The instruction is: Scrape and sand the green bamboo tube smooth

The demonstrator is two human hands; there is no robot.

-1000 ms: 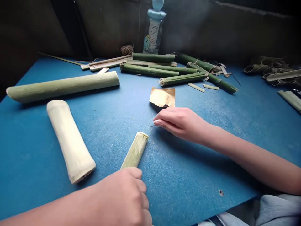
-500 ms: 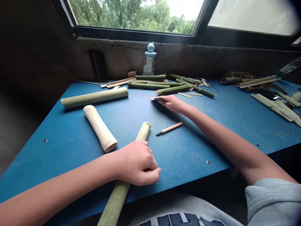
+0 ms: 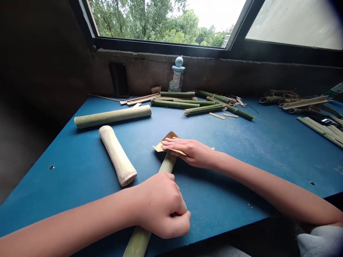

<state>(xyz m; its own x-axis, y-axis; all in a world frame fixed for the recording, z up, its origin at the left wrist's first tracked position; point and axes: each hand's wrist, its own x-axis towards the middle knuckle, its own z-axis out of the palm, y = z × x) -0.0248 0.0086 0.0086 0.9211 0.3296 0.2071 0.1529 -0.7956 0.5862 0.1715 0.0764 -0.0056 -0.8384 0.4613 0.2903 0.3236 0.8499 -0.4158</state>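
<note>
My left hand (image 3: pixel 163 205) is closed around a pale green bamboo tube (image 3: pixel 168 163), which slants across the table's front edge. At the tube's far end, my right hand (image 3: pixel 187 151) holds a creased brown sheet of sandpaper (image 3: pixel 170 136) with its fingers laid along the top. The sheet covers the rim of the tube, and the thumb is mostly hidden beneath it. Behind the right wrist, only the handle tip of a carving knife (image 3: pixel 213 149) shows. To the left lies a peeled, whitish bamboo piece (image 3: pixel 116 153).
A longer bamboo tube (image 3: pixel 112 117) lies at the back left of the blue table (image 3: pixel 80 157). Green bamboo lengths (image 3: pixel 174 104) are heaped at the back, before a bottle (image 3: pixel 176 80) with a blue lid. Split bamboo strips (image 3: pixel 318 130) lie at the right.
My right hand has brought the sandpaper from the back of the table onto the tube's far end. The knife is now mostly hidden. My left hand keeps its grip, and the view has shifted slightly.
</note>
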